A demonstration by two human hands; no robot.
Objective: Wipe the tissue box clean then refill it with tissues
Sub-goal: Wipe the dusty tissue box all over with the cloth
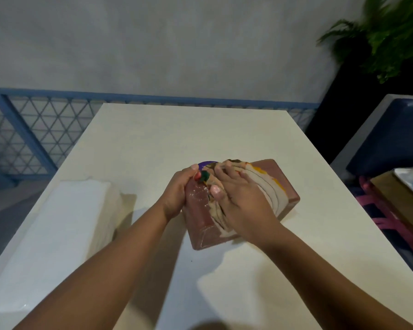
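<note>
A reddish-brown tissue box (pixel 285 186) lies at an angle in the middle of the white table (pixel 153 139). A beige cloth with coloured print (pixel 265 184) is draped over its top. My right hand (pixel 239 198) presses flat on the cloth, fingers spread. My left hand (pixel 179 194) grips the box's left end, thumb on top. A thick stack of white tissues (pixel 65 225) lies on the table to the left, apart from both hands.
A blue lattice railing (pixel 34 129) runs behind the table. A potted fern (pixel 391 39) stands at the back right. A dark blue seat (pixel 391 134) and a low stand holding a tray (pixel 408 186) sit to the right of the table.
</note>
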